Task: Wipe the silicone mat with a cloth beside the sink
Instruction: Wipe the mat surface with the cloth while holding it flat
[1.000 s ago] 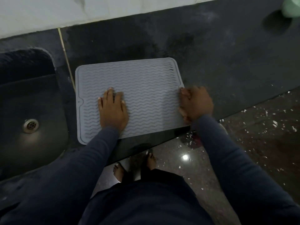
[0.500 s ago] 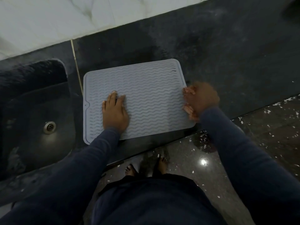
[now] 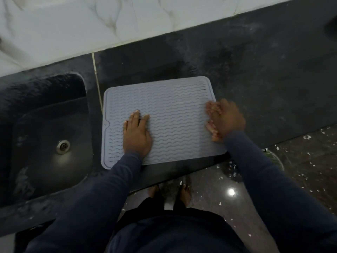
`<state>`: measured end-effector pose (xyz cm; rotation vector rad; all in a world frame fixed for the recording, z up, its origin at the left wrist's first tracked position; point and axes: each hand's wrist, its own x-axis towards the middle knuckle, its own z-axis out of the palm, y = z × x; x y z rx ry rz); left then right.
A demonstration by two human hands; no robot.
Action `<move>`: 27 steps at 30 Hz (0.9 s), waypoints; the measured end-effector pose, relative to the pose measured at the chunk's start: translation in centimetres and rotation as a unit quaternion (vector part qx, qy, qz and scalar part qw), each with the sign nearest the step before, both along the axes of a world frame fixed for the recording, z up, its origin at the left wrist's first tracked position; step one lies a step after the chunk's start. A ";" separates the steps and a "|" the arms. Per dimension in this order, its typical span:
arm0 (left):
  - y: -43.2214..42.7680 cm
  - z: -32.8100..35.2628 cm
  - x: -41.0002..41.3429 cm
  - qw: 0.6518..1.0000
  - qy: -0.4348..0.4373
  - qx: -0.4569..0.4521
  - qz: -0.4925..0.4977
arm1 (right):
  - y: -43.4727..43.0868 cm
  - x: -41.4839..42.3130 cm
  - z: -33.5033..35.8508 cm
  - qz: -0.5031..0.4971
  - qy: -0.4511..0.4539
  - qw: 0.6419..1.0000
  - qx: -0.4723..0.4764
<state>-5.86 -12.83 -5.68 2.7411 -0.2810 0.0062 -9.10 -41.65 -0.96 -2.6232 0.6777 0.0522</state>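
A pale grey silicone mat [image 3: 175, 106] with wavy ridges lies flat on the dark counter, just right of the sink [image 3: 45, 128]. My left hand [image 3: 136, 134] presses flat on the mat's near-left part, fingers straight and together. At the mat's right edge my right hand [image 3: 224, 121] is blurred, its fingers curled onto that edge. No cloth shows in either hand or on the counter.
The dark stone counter [image 3: 264, 88] stretches right of the mat and meets a white marbled wall [image 3: 91, 24] behind. A round metal drain [image 3: 63, 147] sits in the sink. Below the counter's front edge are my bare feet [image 3: 184, 193] on a speckled floor.
The view has shifted, so mat and sink sit further right in frame. My right hand has slid a little farther up the mat's right edge. The left hand stays flat in place.
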 end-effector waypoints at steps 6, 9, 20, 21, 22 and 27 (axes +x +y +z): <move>0.0 1.3 1.5 1.000 -0.005 0.015 0.012 | 9.8 1.5 1.4 0.118 -0.043 0.992 0.020; 0.7 0.8 2.8 1.000 -0.001 0.020 -0.014 | 16.9 1.2 1.0 0.259 0.043 0.965 0.026; 1.0 -0.5 3.1 1.000 0.005 0.007 -0.009 | 3.0 0.5 1.1 0.053 -0.003 0.995 -0.086; 1.0 -0.5 3.1 1.000 0.004 0.007 -0.010 | 5.7 0.8 1.2 0.083 -0.020 0.994 -0.065; 1.0 -0.5 3.1 1.000 0.003 0.007 -0.011 | 8.9 0.8 1.1 0.128 -0.025 0.991 -0.039; 1.3 -0.5 3.0 1.000 0.008 -0.004 -0.015 | 14.0 -1.3 0.2 0.243 0.035 0.969 0.027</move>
